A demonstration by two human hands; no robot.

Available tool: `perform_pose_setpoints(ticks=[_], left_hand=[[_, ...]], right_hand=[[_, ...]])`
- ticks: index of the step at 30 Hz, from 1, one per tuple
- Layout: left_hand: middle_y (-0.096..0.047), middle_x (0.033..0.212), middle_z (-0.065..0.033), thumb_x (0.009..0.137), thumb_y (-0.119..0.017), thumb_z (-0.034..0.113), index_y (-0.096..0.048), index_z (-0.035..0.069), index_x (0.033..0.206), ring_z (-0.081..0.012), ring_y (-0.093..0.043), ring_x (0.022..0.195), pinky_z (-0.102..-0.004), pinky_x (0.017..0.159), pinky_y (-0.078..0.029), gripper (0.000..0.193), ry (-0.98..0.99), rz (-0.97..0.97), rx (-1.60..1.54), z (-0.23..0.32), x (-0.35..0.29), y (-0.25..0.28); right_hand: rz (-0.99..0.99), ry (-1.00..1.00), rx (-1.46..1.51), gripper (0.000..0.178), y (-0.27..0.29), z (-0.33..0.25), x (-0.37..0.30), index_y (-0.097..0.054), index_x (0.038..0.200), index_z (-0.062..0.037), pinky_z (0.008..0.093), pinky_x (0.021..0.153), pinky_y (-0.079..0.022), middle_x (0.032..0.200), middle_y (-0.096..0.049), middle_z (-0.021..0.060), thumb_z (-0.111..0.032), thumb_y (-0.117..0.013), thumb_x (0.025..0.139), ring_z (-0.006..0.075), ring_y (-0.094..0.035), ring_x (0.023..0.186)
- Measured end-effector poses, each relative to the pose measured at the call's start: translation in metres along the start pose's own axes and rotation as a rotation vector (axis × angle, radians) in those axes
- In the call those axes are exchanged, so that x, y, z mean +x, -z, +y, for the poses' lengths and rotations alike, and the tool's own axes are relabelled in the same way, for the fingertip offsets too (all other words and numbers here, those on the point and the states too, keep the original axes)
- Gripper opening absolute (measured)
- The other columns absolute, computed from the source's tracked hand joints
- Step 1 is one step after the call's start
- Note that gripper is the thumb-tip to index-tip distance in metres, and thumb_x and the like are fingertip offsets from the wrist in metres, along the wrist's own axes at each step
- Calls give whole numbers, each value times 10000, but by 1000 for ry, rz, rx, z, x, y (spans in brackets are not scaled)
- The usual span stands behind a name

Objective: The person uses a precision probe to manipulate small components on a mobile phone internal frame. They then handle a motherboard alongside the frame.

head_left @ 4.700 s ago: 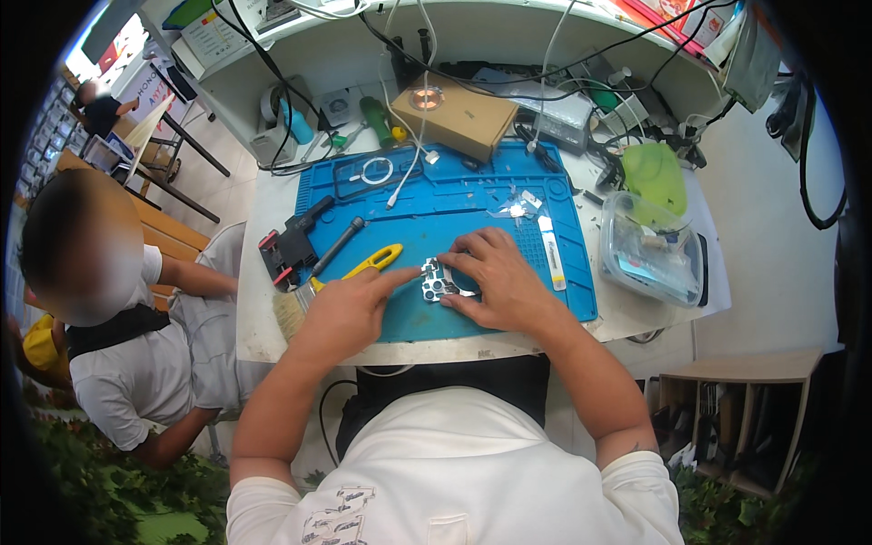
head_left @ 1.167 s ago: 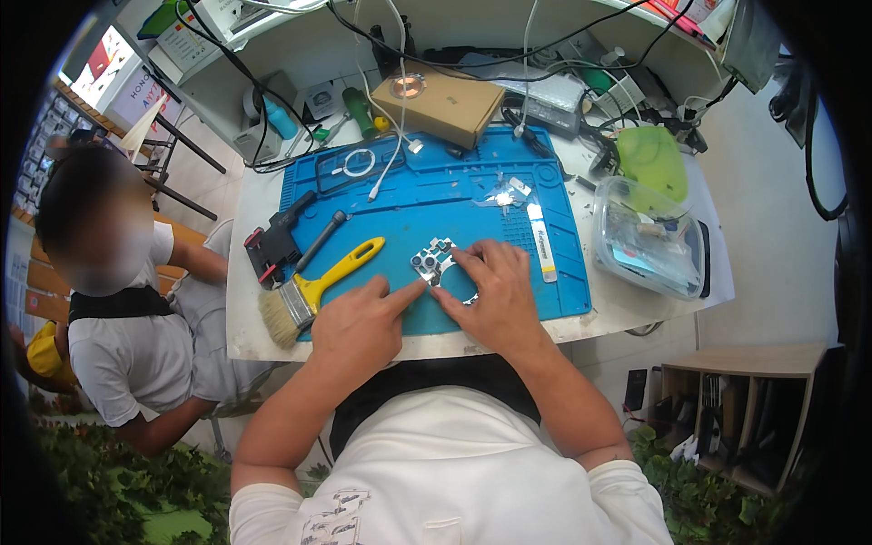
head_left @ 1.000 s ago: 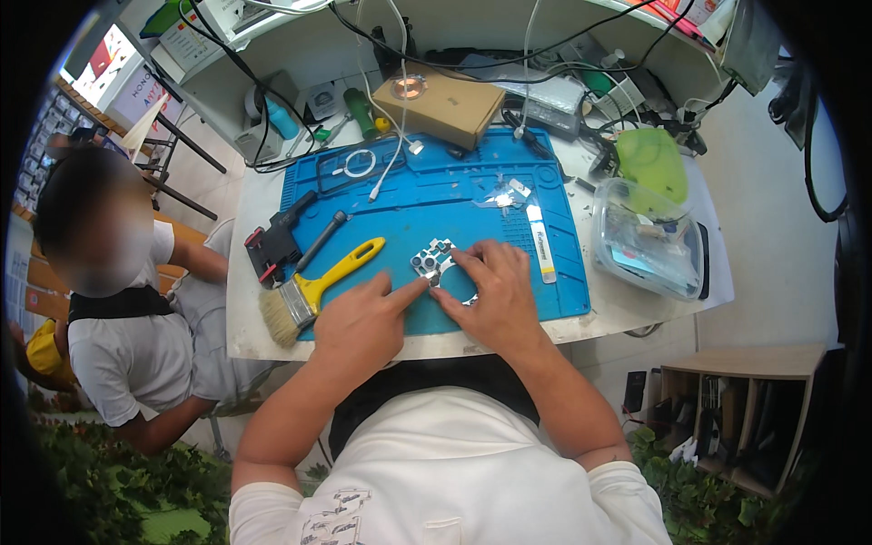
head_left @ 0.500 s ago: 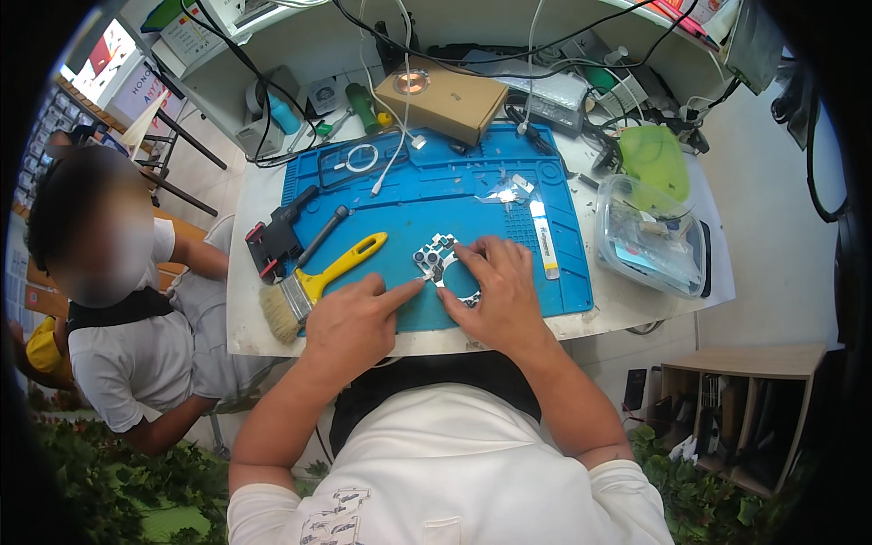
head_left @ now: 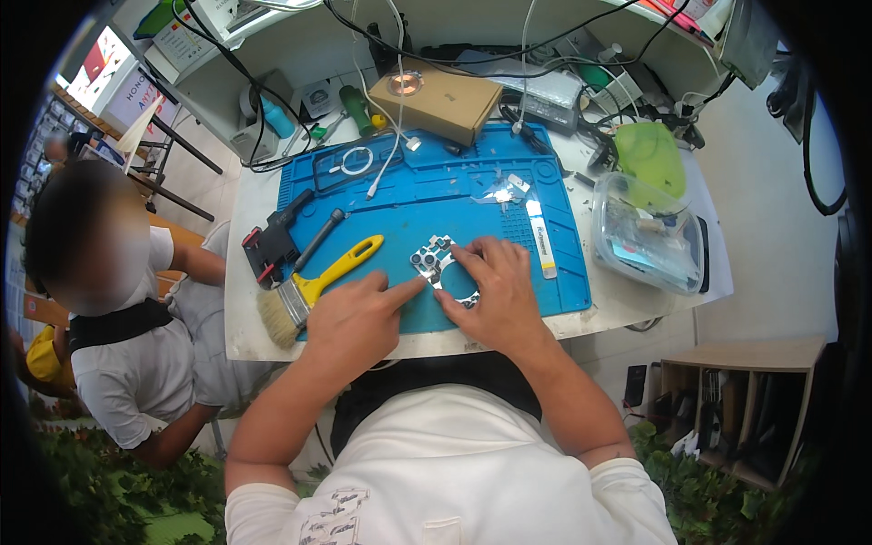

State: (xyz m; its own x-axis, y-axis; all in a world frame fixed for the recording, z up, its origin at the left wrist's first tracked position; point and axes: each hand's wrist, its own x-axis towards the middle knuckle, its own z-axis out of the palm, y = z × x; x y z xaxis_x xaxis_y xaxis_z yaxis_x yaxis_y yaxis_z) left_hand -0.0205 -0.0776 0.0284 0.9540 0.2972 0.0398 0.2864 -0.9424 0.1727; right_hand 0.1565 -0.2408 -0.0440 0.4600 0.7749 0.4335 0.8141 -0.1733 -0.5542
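Observation:
Pinched between the thumb and fingers of my right hand [head_left: 500,289] is a small silver-and-black phone circuit board [head_left: 430,260] with round camera openings and a large round cutout. It is over the front part of a blue work mat [head_left: 400,213]. My left hand [head_left: 354,313] points at the board with its index finger stretched out, the tip at or very near the lower left edge. The other left fingers are curled under, and nothing shows in them. Just beyond my left hand lies a brush [head_left: 338,270] with a yellow handle and pale bristles.
Left on the mat are a black-and-red clamp holder [head_left: 272,243] and a dark-handled tool [head_left: 320,238]. To the right lie a white-and-yellow strip [head_left: 542,241] and a clear plastic box [head_left: 636,238]. Behind are a cardboard box [head_left: 445,98] and hanging cables. Another person [head_left: 127,345] sits at the left.
The whole view has shifted slightly. The circuit board is tilted a little differently in my right hand, and my left index finger keeps pointing at its edge.

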Motion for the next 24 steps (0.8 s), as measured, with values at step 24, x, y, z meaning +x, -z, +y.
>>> perform_pose_setpoints(ticks=[24], left_hand=[[-676, 916, -50, 916, -799, 83, -850, 315, 1356, -276, -745, 797, -437, 672, -595, 500, -41, 61, 3, 4, 2, -1]], right_hand=[[23, 2, -22, 619, 1, 1, -1, -773, 1362, 37, 499, 1130, -405, 1260, -680, 167, -319, -899, 872, 327, -619, 1217]])
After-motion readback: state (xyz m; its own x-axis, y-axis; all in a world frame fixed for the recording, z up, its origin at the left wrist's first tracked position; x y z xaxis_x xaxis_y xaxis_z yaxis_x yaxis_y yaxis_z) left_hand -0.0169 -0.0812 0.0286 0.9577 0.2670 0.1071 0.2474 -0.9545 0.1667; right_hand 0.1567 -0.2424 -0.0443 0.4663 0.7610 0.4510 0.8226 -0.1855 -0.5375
